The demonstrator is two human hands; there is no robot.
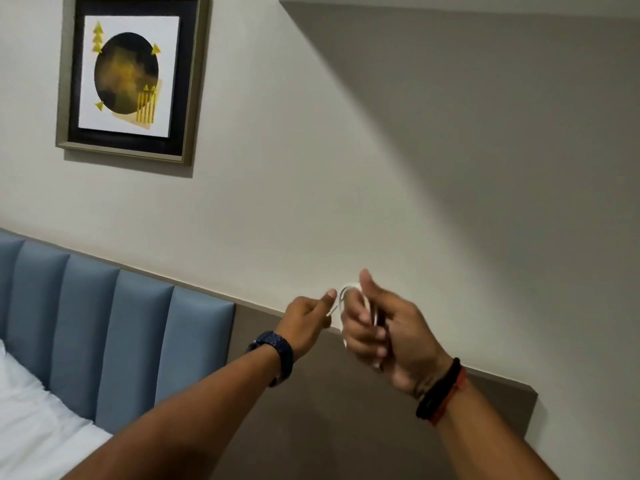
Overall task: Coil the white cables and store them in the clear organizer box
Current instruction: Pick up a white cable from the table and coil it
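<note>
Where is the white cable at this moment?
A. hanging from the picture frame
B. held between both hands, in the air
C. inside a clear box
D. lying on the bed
B: the white cable loops from the left hand into the right hand, both raised before the wall.

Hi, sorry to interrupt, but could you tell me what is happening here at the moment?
A person is coiling a white cable in mid-air, in front of the wall above a blue padded headboard. The right hand has its grip closed around the loops, while the left hand pinches the free strand beside them. The coil looks partly wound. The clear organizer box is not in view, so nothing is stored yet as far as this view shows.
</note>
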